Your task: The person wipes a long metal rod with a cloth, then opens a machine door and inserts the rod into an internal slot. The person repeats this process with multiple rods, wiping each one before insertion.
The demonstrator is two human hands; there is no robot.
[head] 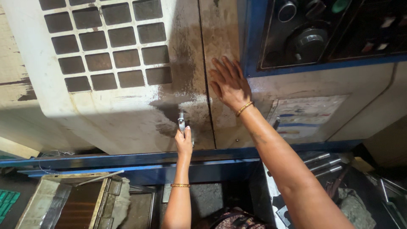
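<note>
The left hand [184,142] is gripping the upright metal door handle [181,121] from below, while the right hand [229,82] is pressing open-palmed against the machine panel [222,38] just beside it.

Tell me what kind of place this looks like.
Probably a machine shop. The left hand grips the metal handle of a grimy machine door, a control panel with knobs sits at upper right, and steel rods lie below.

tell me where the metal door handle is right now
In the head view the metal door handle sits low on the machine door, centre frame, below the grid window; the left hand grips it, while the right hand presses the adjacent panel.
</note>
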